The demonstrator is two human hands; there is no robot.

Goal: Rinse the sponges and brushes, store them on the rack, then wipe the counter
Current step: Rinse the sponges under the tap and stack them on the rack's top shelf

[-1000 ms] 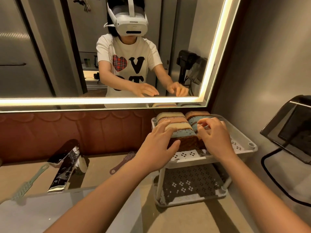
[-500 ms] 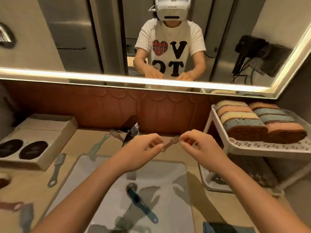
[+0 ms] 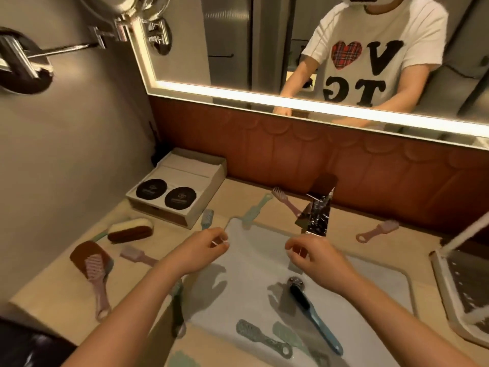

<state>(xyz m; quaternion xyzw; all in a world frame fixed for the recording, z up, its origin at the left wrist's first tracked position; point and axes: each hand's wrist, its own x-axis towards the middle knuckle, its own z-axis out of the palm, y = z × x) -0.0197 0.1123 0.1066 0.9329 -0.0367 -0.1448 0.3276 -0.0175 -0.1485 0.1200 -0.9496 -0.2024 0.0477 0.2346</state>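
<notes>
Left hand [image 3: 201,251] and right hand [image 3: 316,258] have parted over sink [image 3: 370,283], grips slack, empty.

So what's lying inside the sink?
A blue brush lies over the drain, a grey brush and a green brush nearer. Both forearms hide parts of the basin.
</notes>
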